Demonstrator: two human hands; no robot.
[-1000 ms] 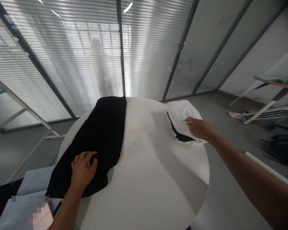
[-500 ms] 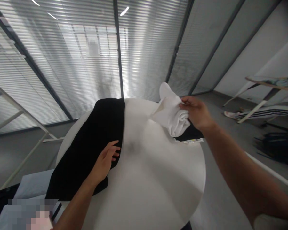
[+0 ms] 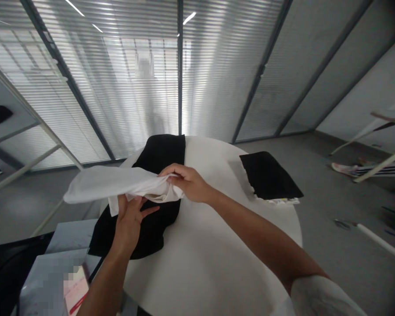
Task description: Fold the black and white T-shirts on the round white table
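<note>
A white folded cloth (image 3: 108, 182), which looks like a garment, hangs stretched out to the left above the table. My right hand (image 3: 187, 182) is closed on its right end, thumb and fingers pinching the bunched fabric. My left hand (image 3: 130, 221) is just under the cloth with its fingers apart; some fingertips are up against the lower edge and partly hidden. Beneath both hands a black garment (image 3: 166, 151) lies spread over the left side of the round white table (image 3: 217, 245).
A folded black cloth (image 3: 270, 175) with a ragged white edge lies at the table's right rim. Grey boxes (image 3: 69, 237) and a pink-and-white card (image 3: 77, 289) are at the lower left. A white metal frame (image 3: 46, 127) stands left, with blinds (image 3: 213, 79) behind the table.
My right hand has carried the white cloth from the right side leftward over the black garment, uncovering the folded black cloth. My left hand has come up under the white cloth.
</note>
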